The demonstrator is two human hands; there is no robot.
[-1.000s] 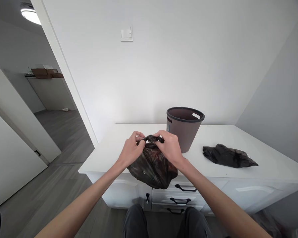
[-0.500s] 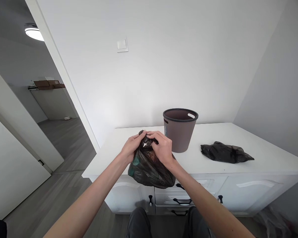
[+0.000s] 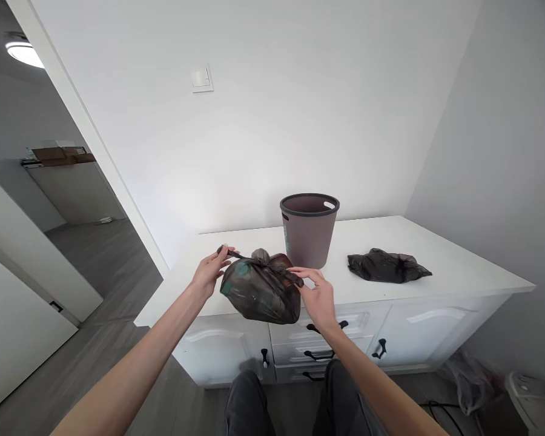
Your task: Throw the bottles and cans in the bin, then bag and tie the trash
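A filled black plastic garbage bag [image 3: 263, 293] is between my hands at the front edge of the white cabinet top, with a knot at its top and greenish and reddish contents showing through. My left hand [image 3: 210, 270] is closed, pinching one twisted end of the bag out to the left. On the other side, my right hand [image 3: 317, 293] pinches the opposite end between thumb and fingers. Just behind the bag stands a brownish-mauve trash can [image 3: 309, 236] with a dark rim and cut-out handles. Its inside bottom is hidden.
A second black plastic bag [image 3: 388, 266] lies flat and crumpled on the cabinet top [image 3: 367, 235] to the right. Below are drawers with black handles [image 3: 318, 355]. A doorway opens at left; a clear plastic bag [image 3: 467, 381] lies on the floor at right.
My hands have moved apart from the bag's top, each drawing one end outward, and a knot now shows between them. The view has shifted right.
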